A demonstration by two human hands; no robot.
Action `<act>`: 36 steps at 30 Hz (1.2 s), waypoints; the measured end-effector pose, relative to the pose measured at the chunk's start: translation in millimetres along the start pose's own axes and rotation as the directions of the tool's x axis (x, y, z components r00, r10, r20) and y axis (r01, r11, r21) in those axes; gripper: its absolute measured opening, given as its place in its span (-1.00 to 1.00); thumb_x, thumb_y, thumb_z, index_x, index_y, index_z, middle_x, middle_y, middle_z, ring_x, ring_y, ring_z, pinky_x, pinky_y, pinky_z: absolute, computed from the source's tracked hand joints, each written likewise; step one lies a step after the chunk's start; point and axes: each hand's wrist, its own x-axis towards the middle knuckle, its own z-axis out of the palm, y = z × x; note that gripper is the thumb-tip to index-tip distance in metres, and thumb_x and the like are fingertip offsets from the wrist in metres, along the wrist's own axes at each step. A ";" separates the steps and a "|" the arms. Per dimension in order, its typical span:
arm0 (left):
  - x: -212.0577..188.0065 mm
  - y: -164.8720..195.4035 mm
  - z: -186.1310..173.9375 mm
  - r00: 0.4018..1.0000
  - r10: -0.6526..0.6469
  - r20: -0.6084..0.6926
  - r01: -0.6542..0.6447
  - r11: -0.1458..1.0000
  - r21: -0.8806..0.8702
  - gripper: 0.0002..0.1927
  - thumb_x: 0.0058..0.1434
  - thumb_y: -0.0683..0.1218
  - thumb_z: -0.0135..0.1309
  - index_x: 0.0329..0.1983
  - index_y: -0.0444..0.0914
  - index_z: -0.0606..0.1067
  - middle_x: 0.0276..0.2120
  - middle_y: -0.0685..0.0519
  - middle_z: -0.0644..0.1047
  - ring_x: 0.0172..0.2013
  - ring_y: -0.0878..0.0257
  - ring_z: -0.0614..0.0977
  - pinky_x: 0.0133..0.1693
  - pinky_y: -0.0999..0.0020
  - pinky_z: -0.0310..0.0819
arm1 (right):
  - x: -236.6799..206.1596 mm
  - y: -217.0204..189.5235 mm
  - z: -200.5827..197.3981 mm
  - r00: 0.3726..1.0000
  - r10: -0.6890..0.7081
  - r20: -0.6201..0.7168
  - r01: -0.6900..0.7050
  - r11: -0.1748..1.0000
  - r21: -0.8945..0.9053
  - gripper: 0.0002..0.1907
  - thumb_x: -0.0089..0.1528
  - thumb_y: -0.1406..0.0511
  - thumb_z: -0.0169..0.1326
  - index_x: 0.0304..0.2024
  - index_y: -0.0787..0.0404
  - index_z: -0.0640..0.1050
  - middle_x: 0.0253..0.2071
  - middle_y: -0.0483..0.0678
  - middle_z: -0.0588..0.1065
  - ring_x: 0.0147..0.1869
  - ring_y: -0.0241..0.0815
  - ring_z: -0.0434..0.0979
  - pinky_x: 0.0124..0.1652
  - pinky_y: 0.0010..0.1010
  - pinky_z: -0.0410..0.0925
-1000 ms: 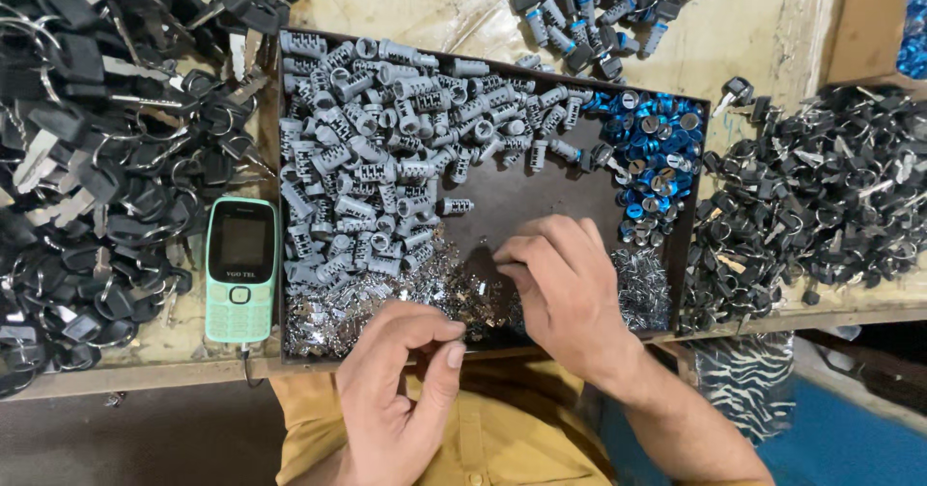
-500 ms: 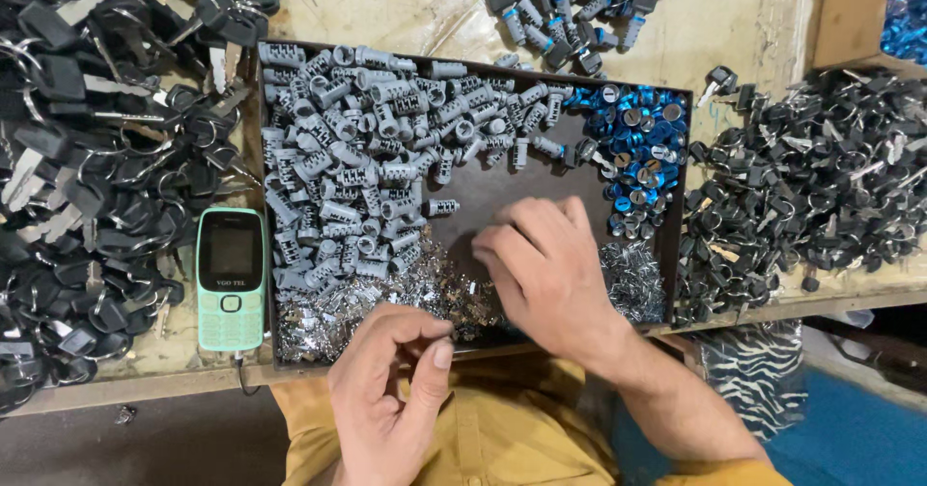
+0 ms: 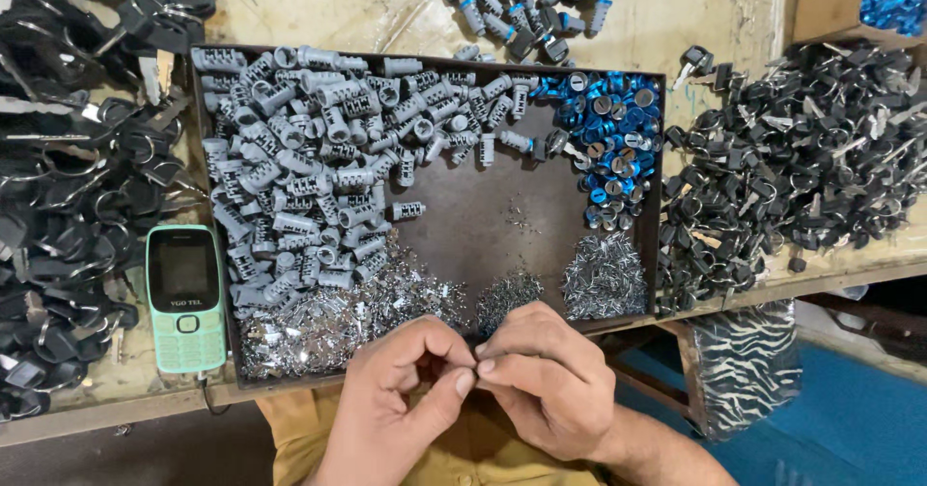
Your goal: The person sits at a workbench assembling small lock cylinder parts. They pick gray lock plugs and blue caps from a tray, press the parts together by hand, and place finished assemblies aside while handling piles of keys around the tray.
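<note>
Left hand (image 3: 391,404) and right hand (image 3: 546,385) pinch fingertip to fingertip on something too small to identify — the tray (image 3: 502,225) of grey lock cylinders (image 3: 309,187) lies just beyond them.

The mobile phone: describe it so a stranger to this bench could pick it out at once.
Start at the dark tray in the middle of the workbench, heaped with grey cylinders. Just outside its left wall, near the bench's front edge, lies the mint-green keypad phone, screen up. It is the only pale green, flat, rectangular thing there, beside a heap of black keys.
</note>
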 end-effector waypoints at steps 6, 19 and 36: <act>-2.1 4.4 -1.5 0.981 0.131 -0.145 -0.090 0.962 0.259 -0.92 0.20 -0.24 0.12 -0.34 -0.30 0.43 -0.44 0.13 0.43 -0.46 0.42 0.37 -0.41 0.51 0.27 | 29.8 31.8 -25.1 0.975 0.218 0.041 -0.144 0.762 -0.632 -0.64 0.04 0.33 0.38 -0.10 0.14 0.65 -0.20 -0.03 0.43 -0.18 -0.04 0.39 -0.16 -0.18 0.22; 2.3 9.7 -10.9 0.989 0.036 -0.143 -0.017 0.991 0.132 -0.93 0.21 -0.26 0.11 -0.35 -0.29 0.44 -0.44 0.16 0.43 -0.47 0.46 0.35 -0.43 0.53 0.24 | 45.0 48.2 -13.1 0.961 0.249 0.121 -0.098 0.713 -0.695 -0.76 0.10 0.37 0.30 -0.17 0.07 0.66 -0.26 -0.09 0.37 -0.18 -0.07 0.36 -0.15 -0.18 0.11; 14.4 7.3 1.7 0.997 -0.026 -0.070 0.021 0.997 -0.073 -0.93 0.32 -0.21 0.13 -0.28 -0.28 0.48 -0.43 0.25 0.42 -0.42 0.52 0.32 -0.40 0.58 0.19 | -15.8 5.9 1.4 0.786 0.582 0.209 -0.595 0.620 0.511 -0.96 0.38 0.47 -0.01 -0.13 0.36 0.46 -0.02 0.06 0.42 -0.01 -0.23 0.43 0.04 -0.41 0.35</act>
